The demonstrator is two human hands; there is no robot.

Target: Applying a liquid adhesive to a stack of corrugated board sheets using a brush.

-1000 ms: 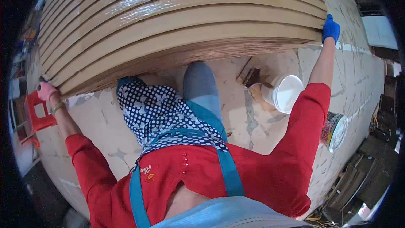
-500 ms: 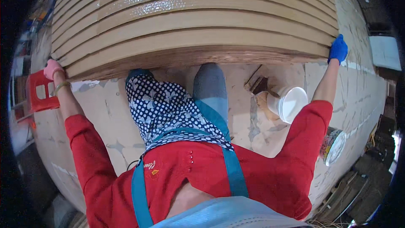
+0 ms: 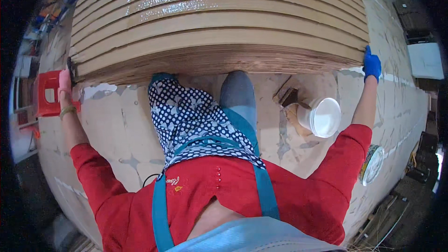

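A wide stack of brown cardboard sheets spreads before me, its sheets stepped back one behind another like stairs. A glossy, wet-looking strip shines on the upper steps. At the near left corner is my left hand in a pink glove, upright along the side of the stack, its fingers partly out of sight. My right hand, in a blue glove, is at the near right corner with its fingers stretched forward against the edge. Neither hand appears wrapped around a sheet. My knees are close to the stack's near face.
A red plastic stool or crate stands beside my left hand. On the floor to my right are a white bucket, a brown block-like piece and a second tub. A pale box lies farther right.
Both hands have shifted slightly inward and down in view, from closed around the corners to straighter fingers along the sides. More of the stack's near face shows now.
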